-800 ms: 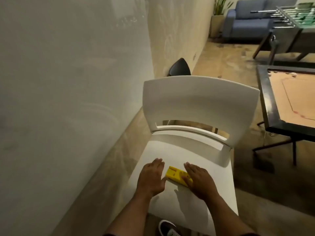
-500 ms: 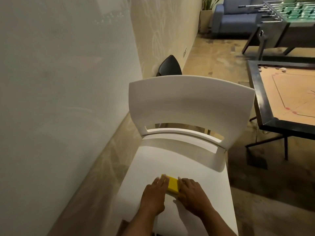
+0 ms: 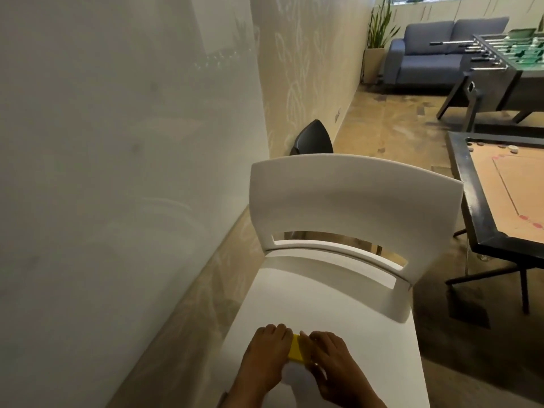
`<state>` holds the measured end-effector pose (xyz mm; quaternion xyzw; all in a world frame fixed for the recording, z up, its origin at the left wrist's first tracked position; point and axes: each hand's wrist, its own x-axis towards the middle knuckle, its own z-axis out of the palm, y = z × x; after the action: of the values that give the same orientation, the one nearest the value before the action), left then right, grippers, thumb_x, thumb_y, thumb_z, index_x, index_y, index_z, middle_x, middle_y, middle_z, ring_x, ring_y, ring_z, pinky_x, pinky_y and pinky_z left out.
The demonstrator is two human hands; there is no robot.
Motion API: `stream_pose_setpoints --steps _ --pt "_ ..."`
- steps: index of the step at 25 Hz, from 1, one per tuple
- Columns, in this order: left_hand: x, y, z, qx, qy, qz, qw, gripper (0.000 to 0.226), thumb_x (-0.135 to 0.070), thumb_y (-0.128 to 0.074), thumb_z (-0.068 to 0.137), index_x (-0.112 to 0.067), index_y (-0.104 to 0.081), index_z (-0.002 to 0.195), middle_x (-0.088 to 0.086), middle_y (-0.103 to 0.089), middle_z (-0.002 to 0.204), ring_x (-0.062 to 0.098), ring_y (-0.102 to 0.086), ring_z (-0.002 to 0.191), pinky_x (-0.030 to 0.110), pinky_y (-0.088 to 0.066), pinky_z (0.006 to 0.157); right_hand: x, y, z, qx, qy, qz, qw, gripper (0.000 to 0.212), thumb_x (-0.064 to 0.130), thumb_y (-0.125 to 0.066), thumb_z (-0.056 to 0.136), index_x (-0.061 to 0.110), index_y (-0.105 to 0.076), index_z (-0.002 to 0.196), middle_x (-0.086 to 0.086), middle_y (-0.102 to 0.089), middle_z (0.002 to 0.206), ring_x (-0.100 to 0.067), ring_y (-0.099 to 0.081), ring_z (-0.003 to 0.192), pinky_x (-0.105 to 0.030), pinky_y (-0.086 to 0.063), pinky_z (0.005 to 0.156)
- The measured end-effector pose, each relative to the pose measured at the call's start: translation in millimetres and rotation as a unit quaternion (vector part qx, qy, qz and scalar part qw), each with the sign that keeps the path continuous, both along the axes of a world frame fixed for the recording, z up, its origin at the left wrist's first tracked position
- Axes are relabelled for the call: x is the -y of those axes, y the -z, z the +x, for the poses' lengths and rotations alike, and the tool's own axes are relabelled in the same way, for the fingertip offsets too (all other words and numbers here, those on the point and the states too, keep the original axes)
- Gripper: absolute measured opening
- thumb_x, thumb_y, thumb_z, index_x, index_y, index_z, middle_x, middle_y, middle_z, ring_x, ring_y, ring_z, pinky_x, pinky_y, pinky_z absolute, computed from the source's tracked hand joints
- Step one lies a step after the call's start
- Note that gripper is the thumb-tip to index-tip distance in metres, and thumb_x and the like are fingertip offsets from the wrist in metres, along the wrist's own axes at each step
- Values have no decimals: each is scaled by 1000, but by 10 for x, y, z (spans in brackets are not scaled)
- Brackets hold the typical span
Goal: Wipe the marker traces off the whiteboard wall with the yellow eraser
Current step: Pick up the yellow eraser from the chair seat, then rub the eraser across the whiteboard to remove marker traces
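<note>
The yellow eraser [image 3: 295, 347] lies on the seat of a white chair [image 3: 347, 207], squeezed between my two hands so only a narrow strip shows. My left hand [image 3: 266, 359] presses its left side, fingers curled over the edge. My right hand [image 3: 332, 362] covers its right side, fingers resting on top. The whiteboard wall [image 3: 117, 172] fills the left of the view; it looks pale and glossy, with faint smudges and reflections.
A black chair [image 3: 313, 139] stands behind the white one against the wall. A carrom board table [image 3: 500, 201] is close on the right. Farther back stand a foosball table [image 3: 506, 66], a blue sofa [image 3: 432, 51] and a potted plant [image 3: 375, 39].
Both hands have closed in on the eraser from either side, so less yellow shows. The view has lifted, dropping the hands toward the bottom edge.
</note>
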<state>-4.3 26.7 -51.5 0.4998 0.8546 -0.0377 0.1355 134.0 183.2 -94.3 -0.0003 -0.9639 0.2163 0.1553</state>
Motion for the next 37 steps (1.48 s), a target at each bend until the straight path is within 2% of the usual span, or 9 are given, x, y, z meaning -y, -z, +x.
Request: stream_pose_setpoints --steps 4,8,10,13,17,21,28,33,37 --pt "264 -420 -148 -74 4 41 996 59 -17 -69 98 -14 -43 151 8 -51 147 28 -52 130 41 -44 111 98 -441 -352 -3 -2 18 1000 64 48 -74 76 23 -61 133 2 -62 118 -19 -64 98 -26 -53 82" --pt "821 -1040 -272 -202 16 145 968 57 -22 -86 74 -13 -66 127 4 -71 116 24 -70 98 33 -61 78 484 -1034 -913 -78 -48 46 995 63 61 -75 75 21 -61 121 1 -67 115 -19 -67 94 -27 -57 79" --pt "1246 -1357 -356 -290 8 166 943 47 -22 -71 82 -7 -64 126 8 -73 113 26 -71 96 32 -61 75 798 -1409 -1200 -129 -87 56 986 63 56 -79 74 17 -59 120 -2 -70 114 -22 -69 95 -31 -58 81" --pt "2319 -1907 -389 -427 -67 177 884 43 -19 -52 94 -4 -69 130 12 -71 123 29 -69 107 35 -61 82 1748 -2059 -1612 -220 -187 46 956 62 51 -78 76 14 -56 121 -4 -71 112 -24 -69 96 -33 -58 84" --pt "3109 -2551 -304 -532 -92 163 826 40 -21 -51 104 -4 -65 137 11 -69 128 28 -62 118 35 -56 90 2507 -2642 -1863 -327 -237 -10 915 57 49 -73 80 10 -62 120 -5 -68 110 -24 -63 99 -34 -57 81" --pt "3790 -3446 -75 -638 -128 136 747 52 -34 -57 102 -5 -61 145 10 -67 139 28 -59 133 37 -49 102 3318 -3509 -1987 -463 -296 -62 833 56 38 -79 81 8 -60 124 -10 -69 110 -31 -65 101 -36 -54 84" --pt "5065 -4960 908 -721 -252 129 633 69 -48 -38 107 -1 -41 158 15 -42 164 30 -35 155 42 -31 124 4805 -5135 -1691 -646 -347 -84 675 51 31 -77 89 8 -67 133 -17 -68 106 -38 -63 92 -43 -52 77" --pt "6068 -5496 1710 -766 -383 94 507 70 -46 -34 108 0 -33 161 17 -33 168 31 -32 157 44 -35 119 5601 -5932 -1328 -686 -360 -104 623 44 31 -73 95 10 -68 134 -19 -68 106 -38 -62 90 -42 -53 75" --pt "6748 -5557 2214 -778 -443 73 439 68 -44 -34 110 0 -30 162 16 -30 170 31 -32 156 42 -36 114 6080 -6303 -1111 -700 -374 -85 603 42 33 -69 98 14 -67 135 -19 -68 111 -39 -61 93 -43 -53 75"
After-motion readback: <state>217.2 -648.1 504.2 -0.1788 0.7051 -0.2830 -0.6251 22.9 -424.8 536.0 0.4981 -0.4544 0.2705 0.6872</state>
